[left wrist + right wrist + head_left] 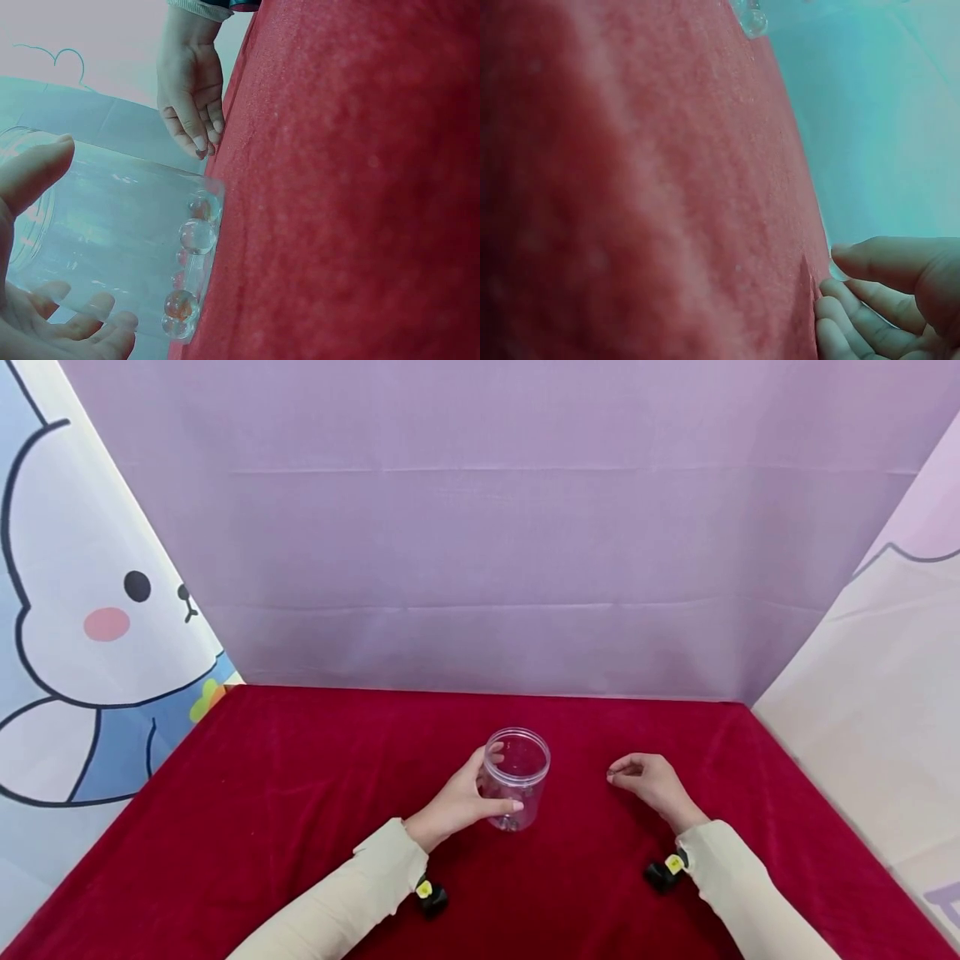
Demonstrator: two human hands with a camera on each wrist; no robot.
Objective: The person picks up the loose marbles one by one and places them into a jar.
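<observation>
My left hand (457,806) grips a clear plastic jar (517,793) around its side, the thumb across the front. The jar is lidless, its mouth facing up. Several glass marbles (196,236), some clear and some with orange inside, lie at its bottom in the left wrist view. To the right of the jar, my right hand (651,781) is low over the red cloth. Between its thumb and index finger, a small clear marble (838,271) shows in the right wrist view, mostly hidden by the fingers.
Red velvet cloth (315,793) covers the table. A lilac curtain (480,543) hangs behind its far edge. Printed cartoon panels (97,610) flank the table on both sides. A small black device (433,900) hangs at each wrist.
</observation>
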